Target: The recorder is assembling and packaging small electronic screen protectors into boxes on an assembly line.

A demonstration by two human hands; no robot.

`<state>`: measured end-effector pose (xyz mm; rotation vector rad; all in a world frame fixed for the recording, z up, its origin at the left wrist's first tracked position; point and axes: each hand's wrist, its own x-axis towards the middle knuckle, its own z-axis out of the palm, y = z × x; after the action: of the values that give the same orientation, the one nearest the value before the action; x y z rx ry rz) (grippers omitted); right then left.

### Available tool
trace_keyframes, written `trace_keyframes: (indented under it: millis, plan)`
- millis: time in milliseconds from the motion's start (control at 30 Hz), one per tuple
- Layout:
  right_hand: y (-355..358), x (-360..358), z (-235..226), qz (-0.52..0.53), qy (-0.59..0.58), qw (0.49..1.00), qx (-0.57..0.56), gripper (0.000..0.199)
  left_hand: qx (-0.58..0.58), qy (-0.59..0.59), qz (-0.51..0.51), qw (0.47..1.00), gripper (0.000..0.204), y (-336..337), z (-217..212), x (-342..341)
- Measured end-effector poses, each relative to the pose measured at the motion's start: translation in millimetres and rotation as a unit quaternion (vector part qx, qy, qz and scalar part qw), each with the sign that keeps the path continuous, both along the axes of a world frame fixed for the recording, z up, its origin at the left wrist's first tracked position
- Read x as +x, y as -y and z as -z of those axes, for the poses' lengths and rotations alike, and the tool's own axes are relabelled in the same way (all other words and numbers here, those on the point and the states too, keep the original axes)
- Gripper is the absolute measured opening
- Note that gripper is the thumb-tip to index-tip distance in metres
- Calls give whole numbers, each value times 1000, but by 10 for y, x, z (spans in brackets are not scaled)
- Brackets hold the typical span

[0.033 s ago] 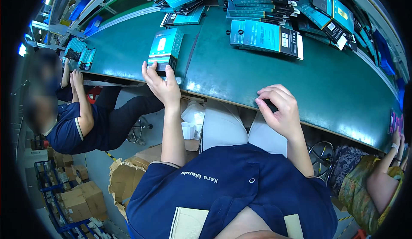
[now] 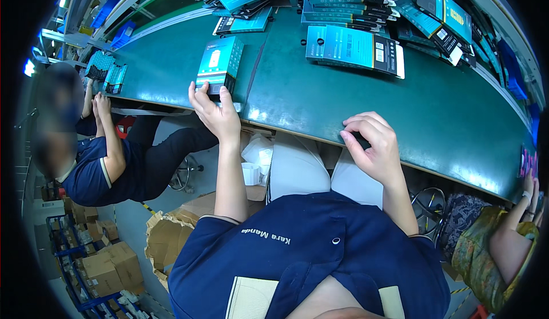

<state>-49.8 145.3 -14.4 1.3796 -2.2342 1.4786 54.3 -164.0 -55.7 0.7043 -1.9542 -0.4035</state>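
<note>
- the green worktop (image 2: 309,101) is the largest thing here; its near edge runs just past the person's lap, and a dark seam crosses it from the far edge to the near one.
- a co-worker (image 2: 94,164) in a navy shirt sits by the left end of the worktop, with both hands at its near edge.
- a heaped pile of teal-and-black cartons (image 2: 349,10) fills the far edge, right of the seam.
- a flat-lying printed carton (image 2: 354,50) rests nearer than that pile, still well back from the near edge, its pale end flap toward the right.
- a filled-out teal carton (image 2: 222,58), with some depth to its sides, sits left of the seam, its near end close to the near edge.
- the right hand (image 2: 369,141) hangs at the near edge, right of the seam; its grip is half curled, thumb and forefinger apart, nothing seen in it.
- the left hand (image 2: 214,104) touches the near end of the filled-out teal carton; its grip is spread across that end, but i cannot tell whether it clamps or merely rests there.
- against the frame just before, nothing has visibly shifted: both hands and the carton match, which suggests a brief pause in the handling.
</note>
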Motion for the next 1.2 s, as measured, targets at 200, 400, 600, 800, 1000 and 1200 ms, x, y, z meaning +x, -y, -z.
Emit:
trace_keyframes:
  millis: [200, 400, 600, 800, 1000, 1200]
  plan:
    - [28, 13, -8, -2, -7, 1000, 1, 9, -6, 19, -15, 1000, 43, -8, 16, -1]
    - [24, 9, 8, 14, -27, 1000, -2, 10, 21, 57, -9, 998, 50, -20, -38, -12]
    - [38, 18, 20, 22, -25, 999, 0, 10, 123, 8, 45, 991, 66, 59, -99, 1]
    - [36, 30, 24, 28, -17, 999, -3, 10, 215, 25, 64, 974, 63, 40, -285, 14]
    - [37, 37, 9, 31, -15, 999, -13, 9, 245, 57, 69, 965, 51, 79, -344, 36]
    - [21, 33, 0, 30, -14, 999, -11, 9, 308, 31, 81, 947, 50, 49, -451, 10]
